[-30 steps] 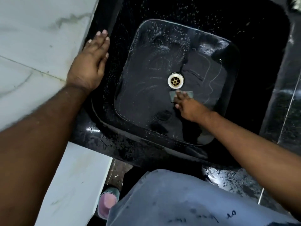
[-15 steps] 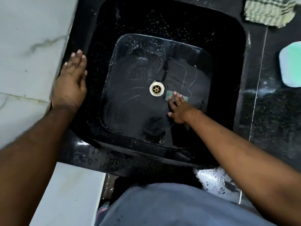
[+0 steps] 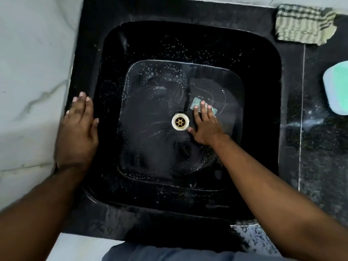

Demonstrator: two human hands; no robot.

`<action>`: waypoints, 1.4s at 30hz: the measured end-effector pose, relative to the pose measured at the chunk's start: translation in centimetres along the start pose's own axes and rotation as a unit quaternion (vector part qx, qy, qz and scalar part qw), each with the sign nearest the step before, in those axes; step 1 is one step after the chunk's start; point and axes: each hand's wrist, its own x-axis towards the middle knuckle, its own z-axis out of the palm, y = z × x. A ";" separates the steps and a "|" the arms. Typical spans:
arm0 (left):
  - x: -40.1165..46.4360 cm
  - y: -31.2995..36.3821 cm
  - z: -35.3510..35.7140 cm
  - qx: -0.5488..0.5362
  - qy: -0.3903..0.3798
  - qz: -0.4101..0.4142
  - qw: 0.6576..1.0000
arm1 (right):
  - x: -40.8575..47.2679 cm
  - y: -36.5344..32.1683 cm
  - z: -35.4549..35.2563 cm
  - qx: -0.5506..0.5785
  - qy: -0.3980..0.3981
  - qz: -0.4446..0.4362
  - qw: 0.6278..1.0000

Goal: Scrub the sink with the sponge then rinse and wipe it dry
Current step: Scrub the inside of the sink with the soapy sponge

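Right hand: the right hand [image 3: 206,127] lies flat, fingers straight, pressing the sponge [image 3: 202,106] onto the basin floor just right of the drain [image 3: 180,122], palm down for scrubbing weight, I'd say.
Left hand: the left hand [image 3: 78,129] is spread wide and flat on the sink [image 3: 113,44] rim, well left of the drain, likely bracing the lean.
Suds: bubbles [image 3: 162,78] ring the floor beyond the drain, so scrubbing looks under way, rinse not begun.
Cloth: a striped cloth [image 3: 303,25] waits far right of the drain, probably for drying.
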 end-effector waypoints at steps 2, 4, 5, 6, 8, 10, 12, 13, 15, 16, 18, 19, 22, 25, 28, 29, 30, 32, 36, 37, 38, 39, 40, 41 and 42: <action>0.0 0.2 0.0 0.013 -0.008 -0.009 1.000 | -1.7 0.0 1.5 -0.032 -0.010 -0.023 0.999; 0.4 0.7 -0.1 0.023 -0.011 -0.005 1.000 | -3.4 0.8 3.3 -0.027 0.005 0.013 1.000; 0.4 0.6 -0.1 0.029 -0.013 -0.006 0.999 | -3.6 1.2 3.4 -0.005 0.032 0.037 0.999; 0.4 0.6 -0.2 0.033 -0.015 -0.012 0.999 | -2.9 1.4 3.0 0.013 0.069 0.060 0.996; 0.4 0.8 -0.2 0.043 -0.022 -0.014 0.999 | -0.1 1.5 0.9 0.063 0.142 0.109 0.982; 0.3 0.8 -0.2 0.053 -0.030 -0.016 0.998 | 2.9 0.8 -1.7 0.099 0.182 0.132 0.969; 0.2 0.7 -0.3 0.059 -0.031 -0.019 0.998 | 4.8 -0.5 -2.9 0.074 0.166 0.117 0.976; 0.2 0.8 -0.3 0.062 -0.031 -0.017 0.997 | 5.1 -1.4 -3.0 0.038 0.161 0.082 0.983; 0.3 0.7 -0.3 0.064 -0.032 -0.014 0.997 | 4.3 -2.4 -2.1 -0.026 0.175 0.000 0.984; 0.2 0.7 -0.4 0.063 -0.032 -0.014 0.997 | 3.4 -2.5 -1.2 -0.031 0.186 -0.031 0.982; 0.4 0.8 -0.3 0.061 -0.030 -0.012 0.998 | 1.0 -1.7 0.0 0.018 0.193 -0.052 0.980; 0.4 0.8 -0.2 0.063 -0.030 -0.013 0.997 | 0.2 -0.9 0.2 0.043 0.196 -0.041 0.979; 0.5 0.8 -0.2 0.070 -0.029 -0.012 0.997 | 1.1 0.6 -1.3 0.121 0.194 0.019 0.973; 0.4 0.8 -0.2 0.074 -0.035 -0.013 0.997 | 4.9 -0.9 -3.9 0.169 0.224 0.028 0.959; 0.3 0.8 -0.2 0.077 -0.035 -0.019 0.996 | 6.8 -3.4 -4.5 0.158 0.203 -0.006 0.966; 0.3 0.8 -0.2 0.076 -0.037 -0.018 0.996 | 6.4 -3.8 -4.0 0.143 0.189 -0.033 0.971; 0.3 0.7 -0.3 0.076 -0.037 -0.016 0.996 | 5.6 -3.8 -3.1 0.121 0.179 -0.062 0.974; 0.4 0.7 -0.2 0.076 -0.038 -0.014 0.996 | 3.5 -2.6 -1.7 0.109 0.192 -0.078 0.972; 0.5 0.9 -0.2 0.075 -0.037 -0.018 0.996 | 3.2 1.4 -2.4 0.125 0.229 0.019 0.965; 0.6 0.8 -0.2 0.076 -0.038 -0.018 0.996 | 4.6 1.8 -3.4 0.137 0.243 0.037 0.960; 0.6 0.7 -0.3 0.078 -0.041 -0.017 0.996 | 6.2 1.7 -4.8 0.151 0.248 0.051 0.956; 0.5 0.7 -0.2 0.077 -0.044 -0.018 0.996 | 7.6 1.4 -6.1 0.162 0.240 0.056 0.956; 0.4 0.7 -0.2 0.076 -0.045 -0.018 0.996 | 9.0 0.6 -7.2 0.171 0.224 0.055 0.958; 0.4 0.7 -0.2 0.075 -0.044 -0.018 0.996 | 10.0 -0.3 -7.9 0.172 0.208 0.047 0.962; 0.3 0.8 -0.2 0.074 -0.042 -0.018 0.996 | 10.6 -1.2 -8.1 0.166 0.194 0.030 0.966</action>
